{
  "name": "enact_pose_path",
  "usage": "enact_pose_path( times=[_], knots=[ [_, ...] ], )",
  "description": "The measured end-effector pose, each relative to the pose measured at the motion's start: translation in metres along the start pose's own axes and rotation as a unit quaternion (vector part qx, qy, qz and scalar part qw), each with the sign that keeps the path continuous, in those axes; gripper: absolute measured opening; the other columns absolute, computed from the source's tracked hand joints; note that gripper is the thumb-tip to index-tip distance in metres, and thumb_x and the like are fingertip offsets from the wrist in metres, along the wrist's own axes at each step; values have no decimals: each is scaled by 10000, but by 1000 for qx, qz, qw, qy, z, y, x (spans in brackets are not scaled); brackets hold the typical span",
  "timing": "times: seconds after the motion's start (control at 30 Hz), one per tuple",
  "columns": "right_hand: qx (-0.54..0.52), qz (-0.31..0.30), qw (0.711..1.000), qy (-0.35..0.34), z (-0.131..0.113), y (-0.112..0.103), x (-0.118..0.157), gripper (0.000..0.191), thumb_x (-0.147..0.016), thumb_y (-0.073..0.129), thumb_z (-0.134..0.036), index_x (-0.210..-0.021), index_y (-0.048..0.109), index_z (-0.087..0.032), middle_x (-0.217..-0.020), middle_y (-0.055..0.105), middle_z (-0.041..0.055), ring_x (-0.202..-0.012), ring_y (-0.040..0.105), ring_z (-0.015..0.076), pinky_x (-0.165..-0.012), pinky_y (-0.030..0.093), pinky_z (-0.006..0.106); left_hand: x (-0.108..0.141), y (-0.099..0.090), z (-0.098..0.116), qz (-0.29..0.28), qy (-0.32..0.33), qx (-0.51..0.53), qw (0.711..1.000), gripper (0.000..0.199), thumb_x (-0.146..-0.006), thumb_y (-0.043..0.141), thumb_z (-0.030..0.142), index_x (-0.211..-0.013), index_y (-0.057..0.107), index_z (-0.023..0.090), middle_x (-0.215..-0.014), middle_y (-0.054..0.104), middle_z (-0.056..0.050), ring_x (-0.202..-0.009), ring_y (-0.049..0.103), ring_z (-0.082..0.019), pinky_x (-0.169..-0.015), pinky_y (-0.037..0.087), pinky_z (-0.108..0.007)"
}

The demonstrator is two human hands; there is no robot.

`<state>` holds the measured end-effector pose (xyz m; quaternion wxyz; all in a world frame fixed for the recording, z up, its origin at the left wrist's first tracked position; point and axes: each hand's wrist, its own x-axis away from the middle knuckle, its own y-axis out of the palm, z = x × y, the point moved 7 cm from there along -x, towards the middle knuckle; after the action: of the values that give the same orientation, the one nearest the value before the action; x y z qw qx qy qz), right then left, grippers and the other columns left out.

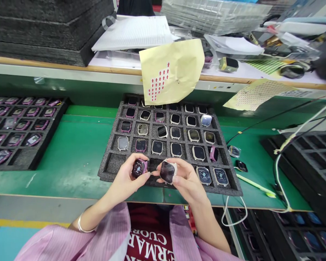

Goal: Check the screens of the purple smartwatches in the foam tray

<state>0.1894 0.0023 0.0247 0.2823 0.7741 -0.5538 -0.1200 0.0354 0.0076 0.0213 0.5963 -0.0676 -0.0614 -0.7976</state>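
Observation:
My left hand (129, 181) is closed round a purple watch (139, 168) whose screen is lit. In my right hand (183, 177) is a silver watch (167, 172) with a dark screen, pinched at its edges. Both hands are over the front row of a dark foam tray (112, 164) that holds rows of silver and purple square watches. Two watches with lit screens, one of them a silver watch (203, 175), lie in the front right compartments, beside my right hand. The front left compartment holds nothing; those under my hands are partly hidden.
Another foam tray (23, 157) of purple watches lies at left. Yellow sticker sheets (176, 72) hang from the shelf edge (222, 81). A green pen (255, 185), small watch parts and a white cable (279, 174) lie at right, near stacked black trays (296, 159).

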Motion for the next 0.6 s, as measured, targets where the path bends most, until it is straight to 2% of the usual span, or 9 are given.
enact_pose_path(
  times=[0.17,0.37,0.6],
  knots=[
    [4,-13,1000,23,1,2,1,393,-772,756,-319,-1128,625,-214,-1051,698,117,-937,691,293,-835,552,498,3,1,2,1,0,-4,1000,259,-826,595,234,-1067,501,226,-667,486,42,-462,401,-99,-430,326,-228],
    [0,-9,1000,8,3,0,0,344,-761,767,-275,-1079,648,-218,-995,709,96,-927,694,299,-841,545,529,5,0,8,7,30,-24,999,194,-787,593,212,-976,547,221,-682,511,27,-552,490,-129,-488,382,-232],
    [29,1,1000,-6,0,0,2,344,-757,768,-275,-1076,654,-218,-1010,705,99,-905,698,289,-790,578,472,2,0,0,-20,16,-16,1000,166,-814,539,164,-957,477,220,-691,435,58,-470,351,-70,-456,298,-202]
  ],
)
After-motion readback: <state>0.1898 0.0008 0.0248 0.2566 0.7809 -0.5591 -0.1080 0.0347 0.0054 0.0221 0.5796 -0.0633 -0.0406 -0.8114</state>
